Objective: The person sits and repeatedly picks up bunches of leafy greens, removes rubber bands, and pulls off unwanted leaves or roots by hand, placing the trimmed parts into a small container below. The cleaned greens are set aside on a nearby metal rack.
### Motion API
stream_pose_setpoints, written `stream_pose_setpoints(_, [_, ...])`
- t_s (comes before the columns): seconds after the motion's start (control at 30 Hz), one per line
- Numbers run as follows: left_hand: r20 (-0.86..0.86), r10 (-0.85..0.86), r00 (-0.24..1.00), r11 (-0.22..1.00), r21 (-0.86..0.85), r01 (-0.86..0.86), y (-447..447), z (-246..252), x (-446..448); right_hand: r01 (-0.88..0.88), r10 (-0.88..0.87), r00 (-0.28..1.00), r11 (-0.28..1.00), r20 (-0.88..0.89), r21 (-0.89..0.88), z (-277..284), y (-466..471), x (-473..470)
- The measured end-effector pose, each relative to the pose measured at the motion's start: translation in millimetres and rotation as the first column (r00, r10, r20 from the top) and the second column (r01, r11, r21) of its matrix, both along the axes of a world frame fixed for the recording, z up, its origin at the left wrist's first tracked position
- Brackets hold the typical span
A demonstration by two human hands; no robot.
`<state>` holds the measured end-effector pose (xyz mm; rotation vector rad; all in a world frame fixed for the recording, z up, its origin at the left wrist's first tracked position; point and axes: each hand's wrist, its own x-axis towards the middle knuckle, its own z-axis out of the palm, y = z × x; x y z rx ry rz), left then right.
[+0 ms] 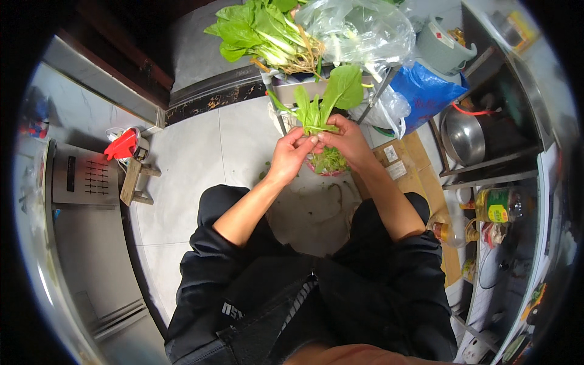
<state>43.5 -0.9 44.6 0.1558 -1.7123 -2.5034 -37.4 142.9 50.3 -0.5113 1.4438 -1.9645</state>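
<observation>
Both hands meet in front of me around a small leafy green plant, its leaves pointing away from me. My left hand pinches its base with thumb and fingers. From the other side, my right hand grips the same base, its thumb close to the left one. Below the hands, greens lie in a pinkish container on the floor, partly hidden by the right hand. Beyond them, a heap of leafy greens with roots rests on a metal-legged stand beside a clear plastic bag.
A small wooden stool stands at the left near a red item. Flattened cardboard lies on the floor at the right, before a shelf with a metal bowl and an oil bottle. A blue bag stands behind the cardboard.
</observation>
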Motion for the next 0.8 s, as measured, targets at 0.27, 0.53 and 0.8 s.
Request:
stream_pose_setpoints(0.27, [-0.019, -0.008, 1.000, 1.000, -0.024, 0.008, -5.3, -4.6, -9.5, 0.032, -0.035, 0.998, 0.997, -0.047, -0.068, 9.1, 2.6, -6.6])
stream_pose_setpoints(0.53, [0.058, 0.105, 0.993, 0.934, -0.347, -0.078, -1.7, -2.1, -0.1, 0.035, -0.038, 0.996, 0.998, -0.080, -0.049, -2.3, -2.6, -0.8])
stream_pose_setpoints(0.8, [0.105, 0.007, 0.994, 0.995, 0.098, -0.017, -8.8, -4.5, -4.4, 0.064, -0.058, 0.987, 0.997, -0.148, 0.038, -3.6, -5.5, 5.0])
